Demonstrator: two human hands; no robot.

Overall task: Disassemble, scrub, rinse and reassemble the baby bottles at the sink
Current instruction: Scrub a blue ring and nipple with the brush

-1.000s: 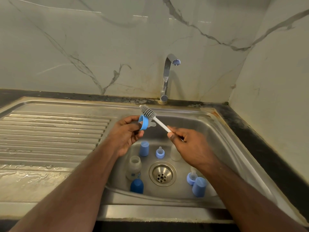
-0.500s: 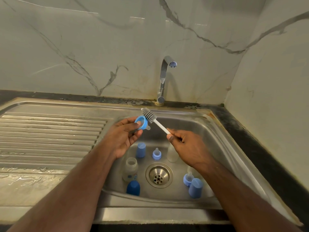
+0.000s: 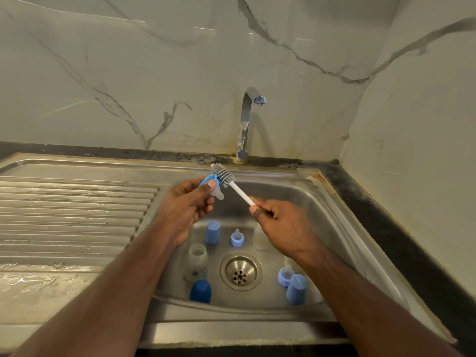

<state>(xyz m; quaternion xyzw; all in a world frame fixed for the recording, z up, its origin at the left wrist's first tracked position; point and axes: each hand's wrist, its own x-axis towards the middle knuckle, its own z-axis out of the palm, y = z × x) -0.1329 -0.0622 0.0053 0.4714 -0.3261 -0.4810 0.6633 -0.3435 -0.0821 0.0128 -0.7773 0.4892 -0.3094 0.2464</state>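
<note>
While the left hand (image 3: 186,204) pinches the blue collar with its teat (image 3: 211,186) above the sink (image 3: 332,202), thumb curled over the ring, we keep it tilted so the brush head (image 3: 223,175) can reach it. Our right hand (image 3: 279,219) grips the white brush handle (image 3: 242,194) with fingers closed near its end, for leverage, we judge. Down in the basin wait an open bottle (image 3: 197,261), blue caps (image 3: 212,231) and another collar (image 3: 237,238) beside the drain (image 3: 240,270), probably parked there for scrubbing or rinsing under the tap (image 3: 248,119).
</note>
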